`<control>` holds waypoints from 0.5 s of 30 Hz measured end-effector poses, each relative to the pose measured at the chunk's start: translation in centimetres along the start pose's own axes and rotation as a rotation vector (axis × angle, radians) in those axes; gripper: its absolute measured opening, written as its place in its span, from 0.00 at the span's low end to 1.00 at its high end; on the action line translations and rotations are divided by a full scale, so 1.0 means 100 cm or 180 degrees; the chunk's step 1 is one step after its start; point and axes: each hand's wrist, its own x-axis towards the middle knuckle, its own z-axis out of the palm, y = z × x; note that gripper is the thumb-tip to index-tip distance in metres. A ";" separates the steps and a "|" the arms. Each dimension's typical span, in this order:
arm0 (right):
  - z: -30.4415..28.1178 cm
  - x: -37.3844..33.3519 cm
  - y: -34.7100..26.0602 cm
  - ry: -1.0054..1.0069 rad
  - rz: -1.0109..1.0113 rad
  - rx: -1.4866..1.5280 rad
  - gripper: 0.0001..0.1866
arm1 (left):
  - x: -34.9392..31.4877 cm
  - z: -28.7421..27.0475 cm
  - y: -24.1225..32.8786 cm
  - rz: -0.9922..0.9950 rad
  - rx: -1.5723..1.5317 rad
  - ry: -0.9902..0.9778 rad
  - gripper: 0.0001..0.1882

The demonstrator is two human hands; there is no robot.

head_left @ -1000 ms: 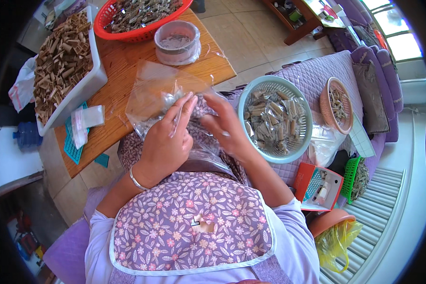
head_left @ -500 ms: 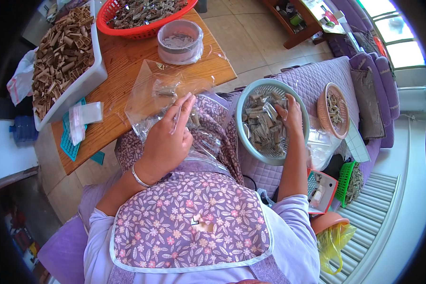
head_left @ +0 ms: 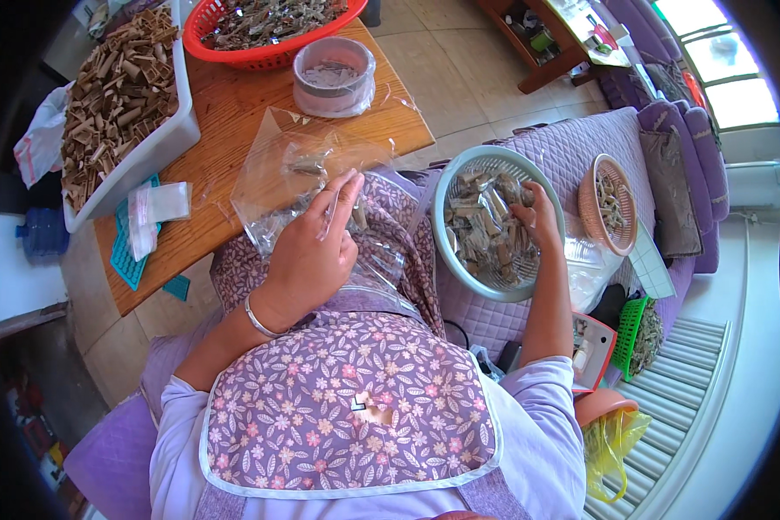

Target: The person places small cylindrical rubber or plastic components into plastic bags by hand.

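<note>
My left hand (head_left: 312, 247) is closed on a large clear plastic bag (head_left: 264, 178), which is pinched between the fingers over my lap. Small wrapped brown pieces (head_left: 308, 163) show in and under the bag's film. To the right, my right hand (head_left: 542, 217) reaches over the rim of a grey-green basket (head_left: 453, 260). Its thumb and fingers are apart among the clear-wrapped brown pieces (head_left: 485, 221) inside. Nothing is visibly lifted in that hand.
A wooden table (head_left: 221, 95) carries a white tub (head_left: 178, 143) of brown pieces, a red basket (head_left: 277, 54) and a round grey container (head_left: 334, 97). A pink basket (head_left: 594, 204) sits on the purple sofa (head_left: 572, 139). Lower right are a green basket (head_left: 634, 329) and a yellow bag (head_left: 611, 451).
My right hand has shifted slightly lower in the basket, and its fingers have moved among the wrapped pieces. The left hand keeps its hold on the bag.
</note>
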 end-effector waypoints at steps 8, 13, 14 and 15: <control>-0.046 -0.045 -0.070 0.0150 0.1115 0.2786 0.27 | -0.003 0.003 -0.005 -0.0003 -0.0066 0.0089 0.38; -0.019 -0.079 -0.152 -0.1358 0.0900 0.3418 0.26 | 0.001 0.004 -0.006 0.0160 0.0208 0.0151 0.39; -0.002 -0.083 -0.183 -0.1585 0.0880 0.3240 0.27 | 0.001 0.004 -0.005 0.0170 0.0217 0.0135 0.39; 0.013 -0.087 -0.211 -0.1819 0.0857 0.3045 0.27 | 0.001 0.003 -0.004 0.0098 0.0336 0.0111 0.39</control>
